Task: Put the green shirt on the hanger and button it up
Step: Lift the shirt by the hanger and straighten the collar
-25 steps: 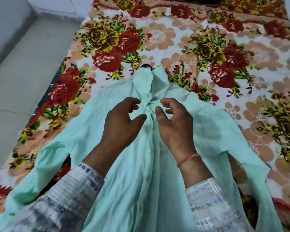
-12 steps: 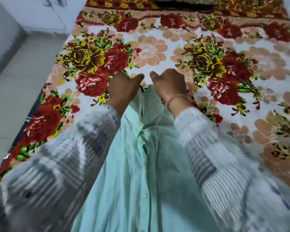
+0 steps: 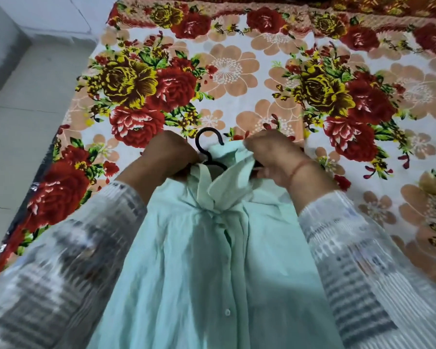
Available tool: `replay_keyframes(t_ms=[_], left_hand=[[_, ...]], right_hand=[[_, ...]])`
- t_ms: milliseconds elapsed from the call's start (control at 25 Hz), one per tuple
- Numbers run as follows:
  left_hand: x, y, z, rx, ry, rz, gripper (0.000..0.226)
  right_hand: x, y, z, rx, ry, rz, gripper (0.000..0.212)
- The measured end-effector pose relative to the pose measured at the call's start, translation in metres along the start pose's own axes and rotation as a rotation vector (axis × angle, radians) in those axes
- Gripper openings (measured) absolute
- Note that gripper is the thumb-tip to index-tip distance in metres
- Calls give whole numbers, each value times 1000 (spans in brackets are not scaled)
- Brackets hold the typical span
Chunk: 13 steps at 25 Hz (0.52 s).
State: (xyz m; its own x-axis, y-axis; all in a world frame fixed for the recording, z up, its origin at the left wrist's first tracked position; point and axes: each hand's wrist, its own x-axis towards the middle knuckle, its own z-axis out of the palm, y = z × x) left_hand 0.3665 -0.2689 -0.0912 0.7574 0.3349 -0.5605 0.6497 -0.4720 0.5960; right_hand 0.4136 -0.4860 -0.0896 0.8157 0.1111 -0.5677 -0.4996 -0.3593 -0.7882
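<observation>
A pale green shirt lies front-up on the flowered bedspread, its button placket running down the middle. A black hanger sits inside it; only the hook and part of the neck show above the collar. My left hand grips the left side of the collar by the hanger's neck. My right hand pinches the right side of the collar, which stands bunched between both hands. The hanger's arms are hidden under the cloth.
The bedspread with red and yellow roses covers the bed ahead and to both sides. The bed's left edge drops to a grey tiled floor. My patterned white sleeves cover the shirt's shoulders.
Both hands went up from the chest placket to the collar and now hold it. The hanger's hook, covered by my hands half a second ago, shows again.
</observation>
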Motion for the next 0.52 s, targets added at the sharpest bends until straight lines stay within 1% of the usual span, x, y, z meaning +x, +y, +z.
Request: replay_keyframes(t_ms=[40, 120, 200, 280, 360, 400, 440, 520], left_hand=[[-7, -1, -2, -208, -33, -45, 32], [-16, 2, -1, -558, -96, -137, 20], [-19, 7, 3, -779, -158, -209, 21], [-18, 9, 5, -957, -255, -285, 34], [-13, 3, 7, -1100, -327, -329, 43], [-12, -4, 9, -1089, -318, -327, 43], [-12, -10, 14, -1041, -284, -307, 43], [-12, -26, 23, -837, -115, -236, 46]], right_hand=[[-8, 5, 0, 179, -37, 81, 11], [-19, 6, 4, 530, -140, 208, 21], [-18, 7, 8, 764, -188, 258, 27], [-19, 7, 8, 867, -244, 247, 36], [-14, 14, 3, 835, -254, 192, 35], [-14, 19, 1, 738, -202, 151, 32], [-13, 24, -2, 554, -105, 114, 27], [-13, 35, -7, 50, 148, 31, 5]])
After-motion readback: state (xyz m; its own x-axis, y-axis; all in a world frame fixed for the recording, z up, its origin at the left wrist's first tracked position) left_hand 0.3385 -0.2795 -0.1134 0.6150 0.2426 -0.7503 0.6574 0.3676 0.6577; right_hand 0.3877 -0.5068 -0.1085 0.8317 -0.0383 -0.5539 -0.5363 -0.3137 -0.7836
